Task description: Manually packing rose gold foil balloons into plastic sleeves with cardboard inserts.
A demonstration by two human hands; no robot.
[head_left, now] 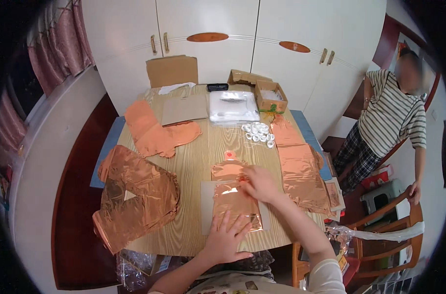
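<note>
"Taking twelve as the far edge, how was it laid out?"

"The desk [191,225] carried nearly everything. One crumpled copper foil pile [152,188] sat at eight o'clock, another foil pile [144,130] at ten and a long foil pile [301,181] at three, probably kept aside so the work at six had its own spot. There lay a beige board [207,215], likely a flat backing."

"And the foil piece [230,198]?"

"On the board at six, with more foil showing beyond the board's far edge; whether that was all one piece, I couldn't tell."

"The hands?"

"The left hand [226,244] was open, fingers spread over the near end, I'd judge to keep the foil flat. The right hand [260,183] had its fingers bent at the foil's far right side; I couldn't tell whether they pinched it."

"What stood around?"

"A white cabinet [208,19] behind twelve, a person in a striped shirt [392,112] off at two, and a wooden chair [416,230] at four. On the desk, a white plastic stack [233,112] was at twelve, with an open cardboard box [272,103] and white rings [257,132] at one."

"Anything in the way?"

"The long pile crowded the right forearm, and the right hand hid some foil."
</note>
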